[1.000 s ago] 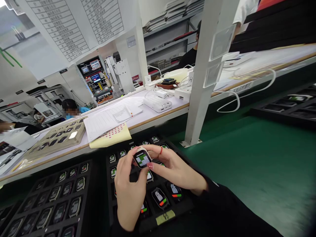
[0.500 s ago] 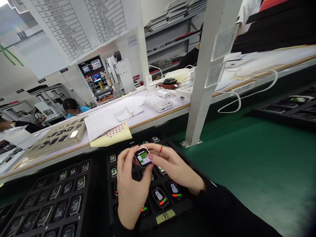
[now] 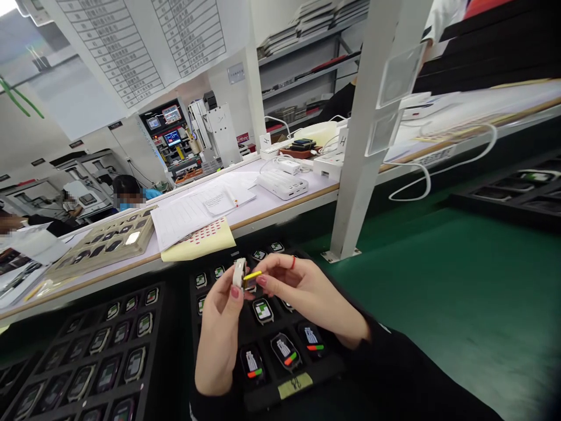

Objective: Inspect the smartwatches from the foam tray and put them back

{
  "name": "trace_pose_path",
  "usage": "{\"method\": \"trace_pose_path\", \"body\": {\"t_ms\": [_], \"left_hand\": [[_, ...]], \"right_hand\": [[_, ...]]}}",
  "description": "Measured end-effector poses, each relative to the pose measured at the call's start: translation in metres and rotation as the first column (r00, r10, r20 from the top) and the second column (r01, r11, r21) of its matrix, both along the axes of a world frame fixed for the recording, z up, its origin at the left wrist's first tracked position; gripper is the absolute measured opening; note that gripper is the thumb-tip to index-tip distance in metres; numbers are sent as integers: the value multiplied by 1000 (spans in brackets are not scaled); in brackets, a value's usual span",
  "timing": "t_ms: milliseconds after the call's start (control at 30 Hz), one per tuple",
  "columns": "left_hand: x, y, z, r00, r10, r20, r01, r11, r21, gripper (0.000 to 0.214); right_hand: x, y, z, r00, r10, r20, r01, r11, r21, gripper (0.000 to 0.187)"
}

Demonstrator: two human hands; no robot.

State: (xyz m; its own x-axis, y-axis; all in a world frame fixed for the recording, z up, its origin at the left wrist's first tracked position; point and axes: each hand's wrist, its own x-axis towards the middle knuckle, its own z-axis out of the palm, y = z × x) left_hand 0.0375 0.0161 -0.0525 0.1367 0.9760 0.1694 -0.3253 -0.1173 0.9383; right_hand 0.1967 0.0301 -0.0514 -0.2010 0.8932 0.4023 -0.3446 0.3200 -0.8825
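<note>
My left hand (image 3: 220, 327) grips a cream-cased smartwatch body (image 3: 239, 273) between thumb and fingers. The case is turned edge-on, so its screen is hidden. Close against it, my right hand (image 3: 309, 293) pinches a small, thin yellow piece (image 3: 253, 275); its exact kind is too small to make out, and I cannot tell whether it is joined to the case. Both hands are above a black tray (image 3: 267, 399) of watch bodies. Among them, a lit watch (image 3: 263, 311) shows green and white blocks, and another watch (image 3: 284, 351) shows text with red and green bars.
Another black tray (image 3: 154, 345) with several watches lies to the left. Behind stands a white bench holding papers (image 3: 188, 219), a beige tray (image 3: 140, 242) and a white power bank (image 3: 281, 184). A grey post (image 3: 357, 175) rises at right. A person (image 3: 131, 190) sits at far left.
The watch has turned from screen facing me to edge-on. My right fingers have moved from its screen to the yellow piece, now visible. My left hand has shifted slightly left.
</note>
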Motion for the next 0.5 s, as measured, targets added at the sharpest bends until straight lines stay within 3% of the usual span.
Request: {"method": "trace_pose_path", "body": {"t_ms": [167, 333, 500], "left_hand": [[4, -2, 5, 956, -203, 212, 227, 970, -92, 38], [5, -2, 6, 946, -210, 248, 241, 965, -101, 36], [2, -1, 2, 935, -264, 237, 293, 951, -94, 34]], "right_hand": [[-1, -3, -1, 998, -37, -48, 39, 998, 53, 15], [-1, -4, -3, 994, -106, -28, 108, 989, 100, 17], [4, -8, 3, 996, -81, 31, 78, 995, 68, 24]]}}
